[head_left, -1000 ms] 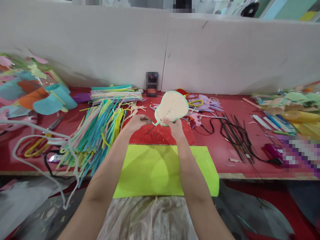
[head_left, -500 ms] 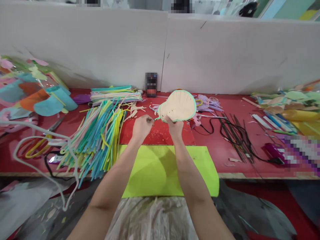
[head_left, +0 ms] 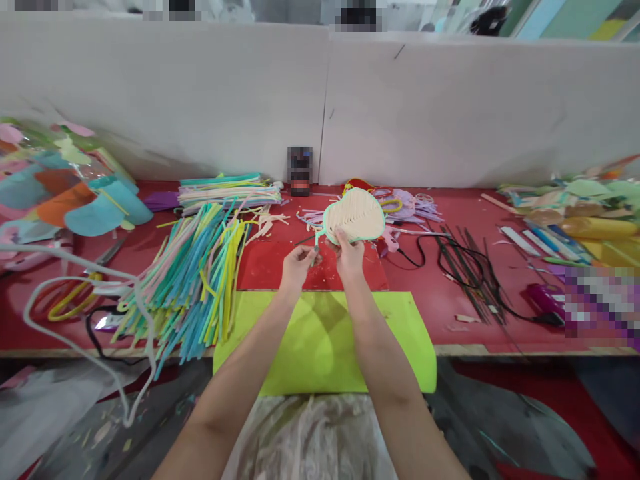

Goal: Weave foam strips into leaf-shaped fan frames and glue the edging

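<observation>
A flat, rounded cream piece [head_left: 356,215] with fine ridges and a mint-green edging is held up over the red mat. My right hand [head_left: 350,255] pinches its lower edge, thumb on the front face. Just to the left, my left hand [head_left: 301,261] has its fingers closed on the mint-green strip [head_left: 317,239] that comes off the piece's lower left corner. A thin dark stick [head_left: 304,240] shows beside those fingertips; whether they grip it I cannot tell. Below the hands lie the red mat [head_left: 260,270] and a lime-green sheet [head_left: 320,347].
A heap of coloured pipe cleaners [head_left: 185,273] lies left, with scissors [head_left: 80,293] beyond. A phone-like dark object [head_left: 300,172] leans on the white partition [head_left: 200,93]. Right are a pink glue gun [head_left: 391,241], a black cable [head_left: 425,250] and dark thin rods [head_left: 467,273].
The cream piece has tipped and turned, so its ridges now show. My left hand has moved right and slightly down, closer to my right hand.
</observation>
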Action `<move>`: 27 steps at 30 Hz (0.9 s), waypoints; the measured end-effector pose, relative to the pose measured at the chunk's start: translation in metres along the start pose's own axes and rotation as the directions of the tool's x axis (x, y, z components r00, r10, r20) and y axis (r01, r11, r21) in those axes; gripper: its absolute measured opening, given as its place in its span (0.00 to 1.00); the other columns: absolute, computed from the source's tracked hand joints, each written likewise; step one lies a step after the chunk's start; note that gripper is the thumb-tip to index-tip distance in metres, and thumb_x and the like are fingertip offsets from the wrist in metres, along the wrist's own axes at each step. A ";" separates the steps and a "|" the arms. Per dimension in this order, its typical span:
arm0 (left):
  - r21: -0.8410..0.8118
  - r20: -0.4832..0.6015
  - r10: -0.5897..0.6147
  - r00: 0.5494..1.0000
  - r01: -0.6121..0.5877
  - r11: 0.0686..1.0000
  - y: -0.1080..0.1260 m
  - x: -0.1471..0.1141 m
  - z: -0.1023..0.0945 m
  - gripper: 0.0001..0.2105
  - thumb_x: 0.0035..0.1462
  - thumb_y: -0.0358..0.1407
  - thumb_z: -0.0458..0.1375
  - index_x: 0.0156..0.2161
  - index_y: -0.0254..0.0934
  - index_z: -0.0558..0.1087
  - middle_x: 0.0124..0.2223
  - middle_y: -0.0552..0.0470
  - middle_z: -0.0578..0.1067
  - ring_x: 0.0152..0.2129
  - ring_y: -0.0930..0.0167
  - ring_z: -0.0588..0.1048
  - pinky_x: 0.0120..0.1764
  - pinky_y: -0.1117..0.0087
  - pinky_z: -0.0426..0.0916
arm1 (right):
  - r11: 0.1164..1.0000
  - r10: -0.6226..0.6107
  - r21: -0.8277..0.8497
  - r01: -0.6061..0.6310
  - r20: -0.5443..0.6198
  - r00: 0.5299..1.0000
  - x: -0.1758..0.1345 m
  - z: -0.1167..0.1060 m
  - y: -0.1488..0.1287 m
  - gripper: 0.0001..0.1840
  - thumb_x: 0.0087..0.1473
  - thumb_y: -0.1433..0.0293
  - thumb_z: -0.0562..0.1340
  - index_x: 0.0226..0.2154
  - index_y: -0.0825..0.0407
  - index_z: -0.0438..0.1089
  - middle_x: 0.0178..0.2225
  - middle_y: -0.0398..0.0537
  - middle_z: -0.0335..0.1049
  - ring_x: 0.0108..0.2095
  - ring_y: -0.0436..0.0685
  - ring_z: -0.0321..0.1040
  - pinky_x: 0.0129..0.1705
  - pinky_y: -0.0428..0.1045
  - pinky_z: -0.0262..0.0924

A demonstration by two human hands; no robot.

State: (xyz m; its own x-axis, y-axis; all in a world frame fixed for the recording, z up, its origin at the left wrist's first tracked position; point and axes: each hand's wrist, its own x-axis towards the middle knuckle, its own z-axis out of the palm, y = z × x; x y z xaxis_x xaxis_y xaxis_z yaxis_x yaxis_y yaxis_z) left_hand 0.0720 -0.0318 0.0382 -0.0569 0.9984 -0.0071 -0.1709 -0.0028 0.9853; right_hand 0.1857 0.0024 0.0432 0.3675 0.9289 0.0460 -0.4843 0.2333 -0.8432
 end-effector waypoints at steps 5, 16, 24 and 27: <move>-0.155 0.117 -0.088 0.989 0.105 0.982 -0.003 0.012 -0.012 0.13 0.40 0.42 0.64 0.28 0.35 0.68 0.25 0.57 0.70 0.22 0.78 0.69 0.34 0.73 0.67 | 0.997 0.080 0.018 -0.081 0.047 0.996 0.004 -0.006 -0.002 0.19 0.37 0.61 0.69 0.33 0.52 0.72 0.35 0.45 0.75 0.27 0.50 0.71 0.29 0.47 0.70; 0.309 0.298 -0.087 0.950 -0.010 0.951 0.034 0.044 -0.064 0.10 0.45 0.40 0.62 0.26 0.34 0.70 0.23 0.54 0.71 0.21 0.75 0.69 0.30 0.73 0.63 | 0.983 0.035 -0.184 -0.002 0.176 0.984 0.004 -0.010 -0.007 0.22 0.35 0.61 0.69 0.35 0.55 0.73 0.36 0.48 0.76 0.33 0.56 0.72 0.34 0.51 0.70; 0.836 0.207 0.207 0.956 -0.283 0.471 0.072 0.027 -0.057 0.08 0.51 0.40 0.58 0.28 0.37 0.73 0.28 0.50 0.75 0.26 0.70 0.71 0.33 0.70 0.61 | 0.809 -0.157 -0.536 0.241 0.198 0.968 0.000 -0.009 -0.008 0.20 0.39 0.59 0.67 0.33 0.57 0.76 0.37 0.51 0.76 0.39 0.60 0.72 0.43 0.52 0.66; 0.885 0.127 0.278 0.952 -0.235 0.401 0.072 0.013 -0.044 0.07 0.52 0.39 0.56 0.30 0.39 0.73 0.31 0.49 0.76 0.27 0.68 0.72 0.33 0.70 0.61 | 0.761 -0.241 -0.574 0.301 0.179 0.954 -0.007 -0.004 -0.008 0.22 0.42 0.57 0.64 0.35 0.58 0.76 0.37 0.51 0.76 0.40 0.61 0.72 0.44 0.52 0.65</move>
State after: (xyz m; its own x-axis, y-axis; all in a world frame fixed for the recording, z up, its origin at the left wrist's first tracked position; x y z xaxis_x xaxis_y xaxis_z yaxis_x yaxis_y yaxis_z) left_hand 0.0160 -0.0219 0.1014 0.0231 0.9571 0.2889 0.8158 -0.1851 0.5479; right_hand 0.1901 -0.0074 0.0473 0.3249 0.8811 0.3436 0.1978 0.2920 -0.9358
